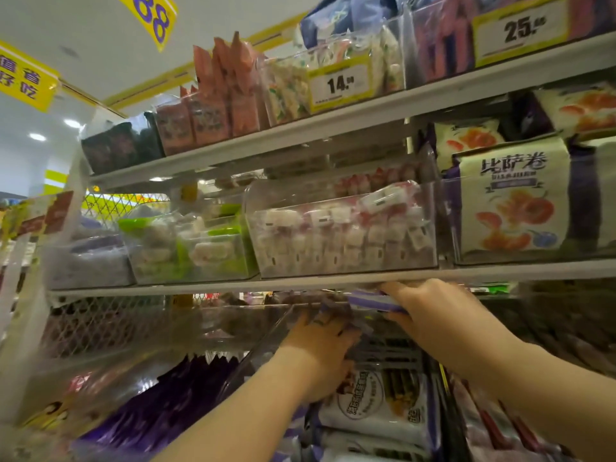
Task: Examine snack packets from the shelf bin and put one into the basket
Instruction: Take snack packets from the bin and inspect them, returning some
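Note:
Both my hands reach into a clear shelf bin (266,341) on the lower shelf. My right hand (430,311) grips a purple and white snack packet (370,301) just under the shelf edge above, fingers over its top and thumb beneath. My left hand (323,345) is deeper in the same bin among packets, its fingers curled round purple wrappers (328,313) that are blurred. More white and purple packets (380,405) lie in the bin below my hands. No basket is in view.
The shelf edge (300,285) runs right above my hands. Above it stand clear bins of pink and white sweets (343,235), green packs (186,248) and purple pizza-roll bags (513,201). Dark purple packets (166,405) fill the bin at lower left.

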Demonstrator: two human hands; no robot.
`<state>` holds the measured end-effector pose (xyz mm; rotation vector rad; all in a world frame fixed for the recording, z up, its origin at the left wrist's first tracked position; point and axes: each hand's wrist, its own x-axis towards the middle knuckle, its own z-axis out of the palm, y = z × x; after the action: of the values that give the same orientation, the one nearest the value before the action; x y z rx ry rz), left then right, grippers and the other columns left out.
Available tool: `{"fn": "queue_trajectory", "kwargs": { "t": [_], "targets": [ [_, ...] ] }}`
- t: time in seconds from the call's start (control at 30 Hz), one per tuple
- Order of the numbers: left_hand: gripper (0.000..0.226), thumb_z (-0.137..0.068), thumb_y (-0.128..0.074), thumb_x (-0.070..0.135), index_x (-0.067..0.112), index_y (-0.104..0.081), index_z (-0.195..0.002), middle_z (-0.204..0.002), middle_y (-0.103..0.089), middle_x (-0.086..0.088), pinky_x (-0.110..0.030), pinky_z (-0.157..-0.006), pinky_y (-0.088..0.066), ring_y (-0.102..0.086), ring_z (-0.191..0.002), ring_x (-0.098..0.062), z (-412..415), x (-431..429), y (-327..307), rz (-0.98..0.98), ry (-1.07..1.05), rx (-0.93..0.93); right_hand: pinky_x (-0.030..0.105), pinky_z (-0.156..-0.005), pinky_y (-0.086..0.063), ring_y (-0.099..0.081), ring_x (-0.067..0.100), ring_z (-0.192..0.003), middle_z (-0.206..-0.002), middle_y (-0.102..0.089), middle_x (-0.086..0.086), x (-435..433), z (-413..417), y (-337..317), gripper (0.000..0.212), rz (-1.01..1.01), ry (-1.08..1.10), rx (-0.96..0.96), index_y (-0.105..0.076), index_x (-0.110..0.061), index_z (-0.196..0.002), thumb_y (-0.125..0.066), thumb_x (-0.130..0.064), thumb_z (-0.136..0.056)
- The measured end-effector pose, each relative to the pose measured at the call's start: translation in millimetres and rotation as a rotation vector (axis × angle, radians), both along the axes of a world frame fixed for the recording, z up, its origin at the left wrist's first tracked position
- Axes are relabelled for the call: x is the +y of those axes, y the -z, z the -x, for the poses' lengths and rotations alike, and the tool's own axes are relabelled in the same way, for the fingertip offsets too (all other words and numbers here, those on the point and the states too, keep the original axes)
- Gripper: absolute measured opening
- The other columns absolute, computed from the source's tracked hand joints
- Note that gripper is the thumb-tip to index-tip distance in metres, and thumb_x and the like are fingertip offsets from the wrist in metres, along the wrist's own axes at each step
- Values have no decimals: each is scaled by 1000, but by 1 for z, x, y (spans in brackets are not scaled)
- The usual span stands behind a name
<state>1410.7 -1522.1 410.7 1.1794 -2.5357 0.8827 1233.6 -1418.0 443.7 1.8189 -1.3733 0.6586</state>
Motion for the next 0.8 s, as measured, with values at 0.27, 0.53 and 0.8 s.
{"fn": "queue_trajectory", "kwargs": {
  "t": [0.27,0.53,0.8],
  "targets": [
    [51,-99,-28,50,30,-35,-146,-153,-37,-4,-49,-112,-21,-31,-140,-31,-11,-17,-6,67,-138,57,29,-82,-53,-60,9,-94,-106,-64,-12,-20,3,8,22,-72,-64,-88,-56,-36,-112,-52,-46,-92],
    [25,-102,-35,27,20,-58,-110,-121,-63,-8,-31,-87,-46,-58,-96,-18,-37,-47,-8,-292,-103,352,24,-80,-52,-61,8,-95,-110,-65,-11,-35,-12,8,22,-102,-156,-91,-57,-35,-116,-51,-39,-96],
    [36,-101,-42,15,23,-51,-135,-132,-58,-8,-35,-99,-46,-57,-118,-25,-35,-59,-13,-145,-93,359,22,-70,-54,-62,6,-83,-105,-63,-10,-58,-10,8,23,-9,-161,17,-48,-33,-122,-47,-32,-99]
  ]
}}
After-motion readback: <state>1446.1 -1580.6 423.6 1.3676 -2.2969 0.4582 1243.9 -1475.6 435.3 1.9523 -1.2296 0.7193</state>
